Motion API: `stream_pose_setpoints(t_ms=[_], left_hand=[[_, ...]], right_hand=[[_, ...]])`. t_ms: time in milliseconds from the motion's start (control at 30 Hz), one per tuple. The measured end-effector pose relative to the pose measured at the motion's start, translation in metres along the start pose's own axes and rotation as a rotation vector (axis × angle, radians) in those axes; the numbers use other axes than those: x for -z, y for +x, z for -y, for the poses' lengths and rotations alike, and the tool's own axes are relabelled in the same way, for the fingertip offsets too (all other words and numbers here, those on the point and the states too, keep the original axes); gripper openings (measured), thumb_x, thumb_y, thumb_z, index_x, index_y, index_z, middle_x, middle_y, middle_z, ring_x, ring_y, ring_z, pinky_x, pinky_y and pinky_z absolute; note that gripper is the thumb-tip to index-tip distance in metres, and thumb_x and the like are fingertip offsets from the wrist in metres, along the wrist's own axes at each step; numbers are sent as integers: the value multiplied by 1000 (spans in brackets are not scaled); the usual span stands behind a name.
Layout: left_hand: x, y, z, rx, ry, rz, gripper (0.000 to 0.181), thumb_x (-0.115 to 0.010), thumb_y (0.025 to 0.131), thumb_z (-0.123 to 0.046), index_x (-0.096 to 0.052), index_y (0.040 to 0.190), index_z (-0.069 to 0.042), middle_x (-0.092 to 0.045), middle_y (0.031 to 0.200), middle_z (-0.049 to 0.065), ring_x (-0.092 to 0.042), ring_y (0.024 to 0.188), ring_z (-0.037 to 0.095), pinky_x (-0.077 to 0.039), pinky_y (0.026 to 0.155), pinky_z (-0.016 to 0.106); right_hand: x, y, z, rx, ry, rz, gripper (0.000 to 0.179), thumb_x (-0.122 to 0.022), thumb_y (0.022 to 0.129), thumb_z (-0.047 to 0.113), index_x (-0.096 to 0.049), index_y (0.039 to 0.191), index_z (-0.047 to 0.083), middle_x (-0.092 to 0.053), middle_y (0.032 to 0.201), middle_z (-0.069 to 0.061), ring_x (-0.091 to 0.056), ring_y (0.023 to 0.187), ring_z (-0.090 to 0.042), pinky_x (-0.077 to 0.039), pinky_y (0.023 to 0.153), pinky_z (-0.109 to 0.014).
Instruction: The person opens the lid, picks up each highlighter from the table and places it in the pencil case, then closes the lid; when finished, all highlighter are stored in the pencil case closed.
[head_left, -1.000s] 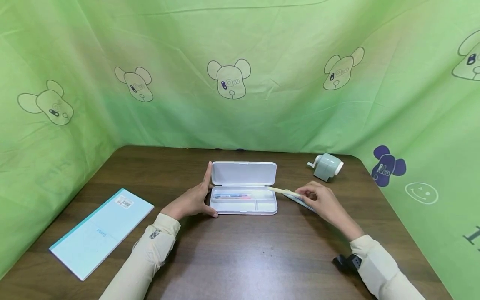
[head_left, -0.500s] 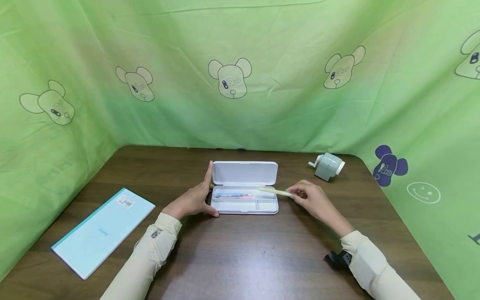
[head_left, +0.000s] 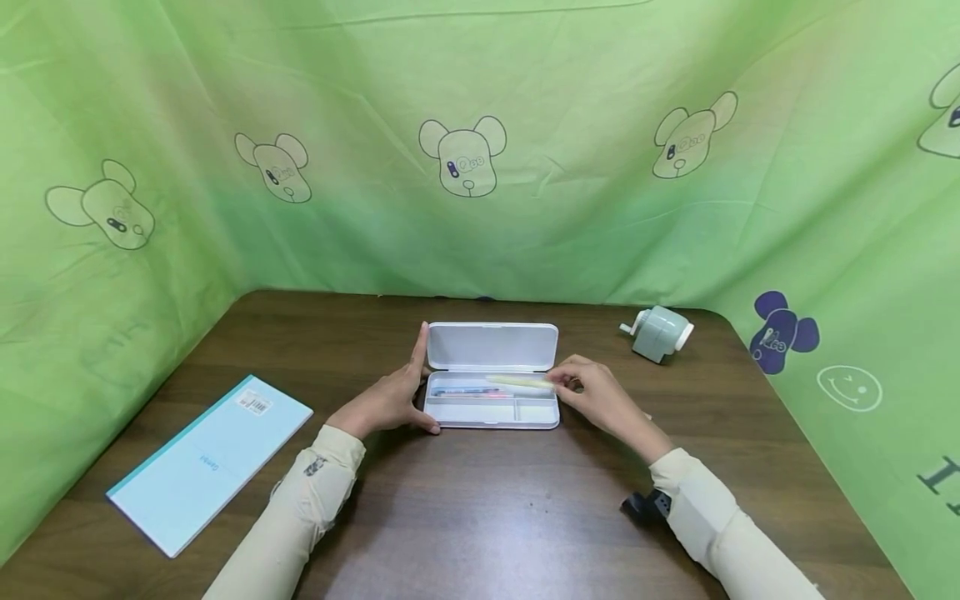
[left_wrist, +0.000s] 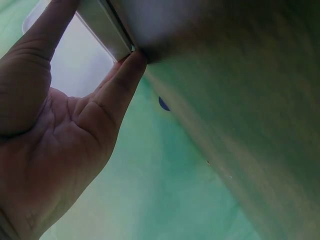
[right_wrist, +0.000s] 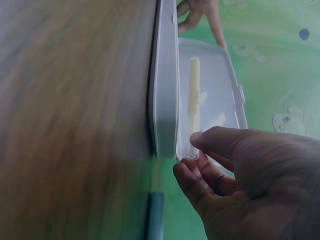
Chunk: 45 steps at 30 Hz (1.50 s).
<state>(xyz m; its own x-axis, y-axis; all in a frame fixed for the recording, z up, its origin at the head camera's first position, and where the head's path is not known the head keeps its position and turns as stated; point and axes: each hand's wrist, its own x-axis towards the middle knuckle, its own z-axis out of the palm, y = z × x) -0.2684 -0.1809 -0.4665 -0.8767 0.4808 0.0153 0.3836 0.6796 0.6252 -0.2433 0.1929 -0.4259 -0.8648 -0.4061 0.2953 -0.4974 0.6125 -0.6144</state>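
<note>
An open white pencil case (head_left: 468,414) stands mid-table, lid raised, with blue and pink pens (head_left: 472,392) in its rear compartment. My left hand (head_left: 386,400) rests against its left end, fingers spread straight, thumb at the front corner and index finger along the lid's edge. In the left wrist view the case (left_wrist: 107,32) lies between thumb and fingers. My right hand (head_left: 596,398) pinches one end of a pale yellow pen-like stick (right_wrist: 194,90) with a clear rounded end. That stick extends leftward over the case's rear compartment; whether it touches the bottom I cannot tell.
A light blue notebook (head_left: 210,467) lies at the left of the table. At the back right stands a grey-green pencil sharpener (head_left: 660,333) with a crank. In the right wrist view a teal-edged object (right_wrist: 156,215) lies near the case. Green printed cloth (head_left: 360,217) surrounds the table.
My right hand has moved left with the pale yellow stick, bringing it from the case's right edge to over the rear compartment. The left hand has kept its place on the case.
</note>
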Motion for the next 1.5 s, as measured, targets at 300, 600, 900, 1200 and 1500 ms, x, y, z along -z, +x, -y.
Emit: stream_pose_setpoints(t_ms=[300,600,900,1200,1500], left_hand=[[-10,12,22,11,-25,-9,177,-107,61,-48,34,166,-35,-64,147,16,-60,135,26,-46,113,54],[-11,13,23,32,-8,-12,175,-108,62,-45,32,167,-32,-65,146,15,-62,134,25,-47,113,53],[-9,13,18,43,-18,1,176,-109,63,-39,35,165,-36,-63,149,16,-60,136,27,-46,113,54],[5,-5,-15,-13,12,6,169,-105,71,-36,34,167,-29,-60,151,25,-59,138,34,-45,114,53],[-10,13,26,12,-40,6,176,-105,59,-58,35,165,-38,-60,151,21,-60,138,31,-45,114,56]], right_hand=[[-9,13,7,11,4,36,18,-74,94,-7,-81,110,-3,-70,97,-5,-63,86,-16,-55,78,-31],[-22,23,18,39,36,64,15,-74,94,-8,-81,107,-5,-70,97,-9,-67,87,-19,-60,80,-33],[-29,28,24,64,71,82,16,-72,93,-10,-81,106,-6,-70,96,-14,-68,88,-23,-61,82,-37],[-36,33,29,68,62,104,17,-72,93,-10,-81,106,-5,-70,95,-12,-67,87,-20,-61,83,-34],[-41,37,33,92,67,108,17,-71,92,-10,-82,104,-5,-69,95,-12,-66,87,-19,-60,82,-31]])
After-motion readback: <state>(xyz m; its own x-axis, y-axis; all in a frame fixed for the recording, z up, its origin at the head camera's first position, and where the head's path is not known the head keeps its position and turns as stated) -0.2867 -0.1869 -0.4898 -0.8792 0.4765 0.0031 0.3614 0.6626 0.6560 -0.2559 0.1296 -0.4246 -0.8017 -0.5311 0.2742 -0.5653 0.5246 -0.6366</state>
